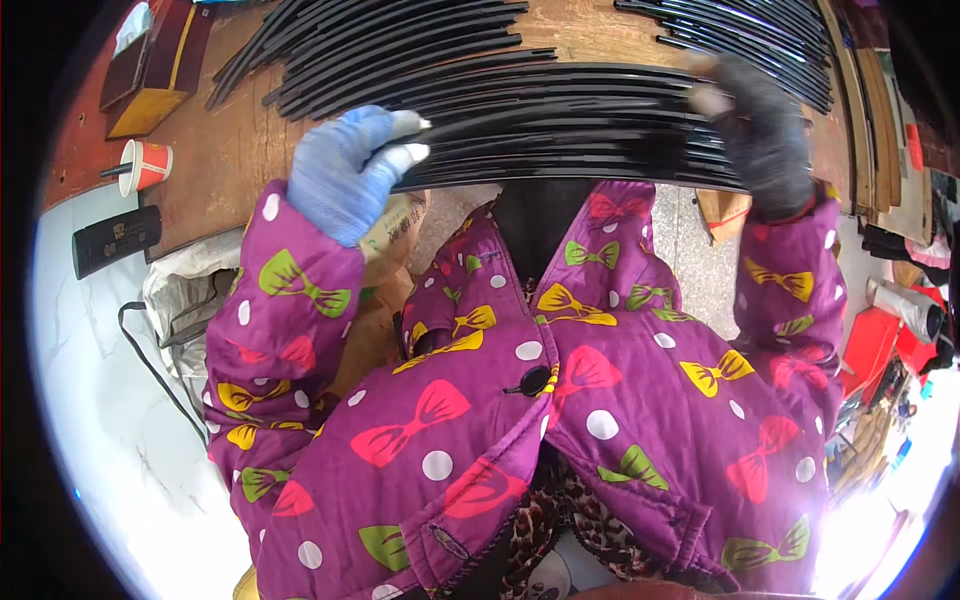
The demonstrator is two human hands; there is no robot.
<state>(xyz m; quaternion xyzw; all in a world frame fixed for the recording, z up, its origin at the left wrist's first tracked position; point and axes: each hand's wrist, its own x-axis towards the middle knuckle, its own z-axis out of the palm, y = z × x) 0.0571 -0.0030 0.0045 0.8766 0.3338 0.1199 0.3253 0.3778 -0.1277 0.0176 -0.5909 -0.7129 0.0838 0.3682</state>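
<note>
Long, thin black strips (560,120) lie side by side in a wide row along the near edge of the wooden table. My left hand (345,165), in a blue glove with whitish fingertips, is at the row's left end. Its thumb and forefinger close around the end of a black strip. Over the right end of the row is my right hand (765,135), in a dark glove. Motion blurs its fingers, so whether they grip a strip is unclear.
More black strips lie farther back, in a left pile (390,45) and a right pile (750,35). On the left are a paper cup (148,166), a black case (117,242) and a brown box (160,75). A white bag (190,290) hangs below the table's left edge.
</note>
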